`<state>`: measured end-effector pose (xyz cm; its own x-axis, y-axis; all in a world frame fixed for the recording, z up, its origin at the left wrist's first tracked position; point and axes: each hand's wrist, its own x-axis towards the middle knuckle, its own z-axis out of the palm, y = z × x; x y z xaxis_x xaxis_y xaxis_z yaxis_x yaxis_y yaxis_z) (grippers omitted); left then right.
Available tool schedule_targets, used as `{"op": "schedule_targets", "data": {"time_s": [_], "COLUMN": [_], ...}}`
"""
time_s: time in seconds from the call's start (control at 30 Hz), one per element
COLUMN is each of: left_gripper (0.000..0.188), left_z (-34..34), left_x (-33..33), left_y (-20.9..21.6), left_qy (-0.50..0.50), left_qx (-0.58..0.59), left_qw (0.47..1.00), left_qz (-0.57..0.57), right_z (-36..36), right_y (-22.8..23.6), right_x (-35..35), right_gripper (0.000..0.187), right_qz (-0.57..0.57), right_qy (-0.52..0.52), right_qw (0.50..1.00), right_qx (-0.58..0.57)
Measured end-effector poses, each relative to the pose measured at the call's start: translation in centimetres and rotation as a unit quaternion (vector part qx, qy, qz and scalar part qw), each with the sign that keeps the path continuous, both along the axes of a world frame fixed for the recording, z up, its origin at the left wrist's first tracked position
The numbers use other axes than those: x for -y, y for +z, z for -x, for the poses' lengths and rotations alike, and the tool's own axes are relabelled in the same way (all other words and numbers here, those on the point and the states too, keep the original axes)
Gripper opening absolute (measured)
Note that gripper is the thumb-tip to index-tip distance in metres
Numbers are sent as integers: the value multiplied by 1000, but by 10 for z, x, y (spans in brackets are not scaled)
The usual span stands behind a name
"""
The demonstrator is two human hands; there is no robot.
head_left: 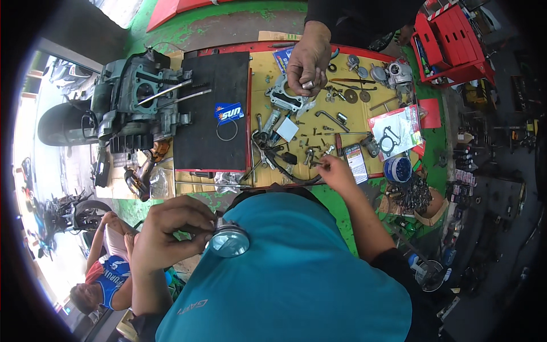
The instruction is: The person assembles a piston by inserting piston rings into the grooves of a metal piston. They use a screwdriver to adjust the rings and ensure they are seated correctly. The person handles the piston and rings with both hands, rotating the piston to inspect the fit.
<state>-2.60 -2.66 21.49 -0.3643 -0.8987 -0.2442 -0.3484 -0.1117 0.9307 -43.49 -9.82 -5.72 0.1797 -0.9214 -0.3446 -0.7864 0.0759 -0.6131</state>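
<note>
My left hand (178, 231) is pinched around a silver engine piston (229, 242), held up against the front of the turquoise shirt with its round face showing. Over the near edge of the table reaches my right hand (337, 172), fingers bent together among loose bolts; whatever is between the fingertips is too small to make out. Close by lie a white printed card (355, 162) and a black hose (288, 178). Across the table a co-worker's hand (310, 60) holds a short metal cylinder (308, 85) over an engine cylinder block (285, 95).
At left, an engine (134, 100) with a wheel stands beside a black mat (211, 71) bearing a thin ring (227, 138). A cordless power tool (139, 178) lies nearer. Right are a bagged gasket (390, 142), a blue tub (397, 169) and a red toolbox (450, 43). Another person (108, 279) sits lower left.
</note>
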Motion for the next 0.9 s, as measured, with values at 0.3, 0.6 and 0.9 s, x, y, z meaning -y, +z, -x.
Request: {"op": "schedule_targets", "data": {"time_s": [0.3, 0.6, 0.9], "left_gripper": [37, 28, 25], "left_z": [-13, -8, 15], "left_x": [-3, -23, -11], "left_y": [-27, -44, -37], "left_qy": [4, 73, 62], "left_qx": [-68, -256, -271], "left_qw": [998, 961, 959], "left_qz": [-6, -80, -61], "right_z": [-53, -22, 44], "right_y": [-44, -73, -72], "right_x": [-19, 20, 51], "right_gripper": [28, 26, 27], "right_qz": [-18, 174, 44], "right_qy": [-79, -226, -93], "right_qw": [987, 958, 970], "right_qx": [136, 21, -222]}}
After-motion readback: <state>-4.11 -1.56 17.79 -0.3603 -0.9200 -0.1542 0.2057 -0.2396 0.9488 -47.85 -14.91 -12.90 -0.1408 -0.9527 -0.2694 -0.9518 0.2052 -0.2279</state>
